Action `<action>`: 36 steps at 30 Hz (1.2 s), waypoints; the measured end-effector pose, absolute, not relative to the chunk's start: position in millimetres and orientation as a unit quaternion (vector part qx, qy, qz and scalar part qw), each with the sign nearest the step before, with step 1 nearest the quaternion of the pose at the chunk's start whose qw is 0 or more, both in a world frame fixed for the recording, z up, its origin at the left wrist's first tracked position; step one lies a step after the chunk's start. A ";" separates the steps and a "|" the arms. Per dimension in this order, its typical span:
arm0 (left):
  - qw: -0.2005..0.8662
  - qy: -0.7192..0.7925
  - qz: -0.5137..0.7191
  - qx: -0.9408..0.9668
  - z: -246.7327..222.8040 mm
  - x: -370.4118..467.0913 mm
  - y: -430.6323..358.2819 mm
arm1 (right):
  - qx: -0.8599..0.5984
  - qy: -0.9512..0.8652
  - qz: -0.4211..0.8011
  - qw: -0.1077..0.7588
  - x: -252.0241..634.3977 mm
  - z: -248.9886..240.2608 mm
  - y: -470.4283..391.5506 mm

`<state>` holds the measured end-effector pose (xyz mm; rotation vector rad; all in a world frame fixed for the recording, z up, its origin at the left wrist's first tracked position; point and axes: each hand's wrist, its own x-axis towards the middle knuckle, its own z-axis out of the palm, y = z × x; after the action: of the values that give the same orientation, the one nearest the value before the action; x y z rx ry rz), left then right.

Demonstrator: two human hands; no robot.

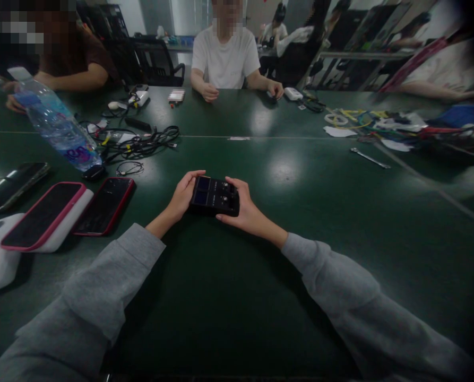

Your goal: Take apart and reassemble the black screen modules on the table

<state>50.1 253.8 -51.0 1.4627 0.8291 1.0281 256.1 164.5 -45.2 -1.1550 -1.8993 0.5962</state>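
A black box-shaped electronic device (215,197) is held between my two hands above the middle of the green table. Two dark screen-like panels sit on its left half, and small silvery parts with white markings show on its right half; its exact kind is unclear. My left hand (183,195) grips the left edge, thumb along the top corner, other fingers mostly hidden. Around the right end wraps my right hand (245,208), with a fingertip at the upper corner and another at the front lower edge.
On the left lie a red-edged phone (106,207), a pink-framed phone (45,215), a white case (0,254) and a water bottle (57,119). Black cables (141,143) are behind them. A wrench (370,158) and tangled wires (380,124) lie right. People sit across the green table (237,297).
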 end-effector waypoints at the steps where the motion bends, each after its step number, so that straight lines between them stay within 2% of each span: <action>1: 0.553 0.349 0.434 0.620 -50.9 50.0 253.7 | -0.455 -0.753 0.239 0.411 256.2 -46.0 165.0; 36: 0.565 0.343 0.429 0.616 -51.0 48.6 255.0 | -0.465 -0.743 0.258 0.405 256.7 -47.2 163.9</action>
<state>48.6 255.0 -51.0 1.4497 0.8061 1.0089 256.7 163.9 -47.2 -1.1744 -1.8763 0.6508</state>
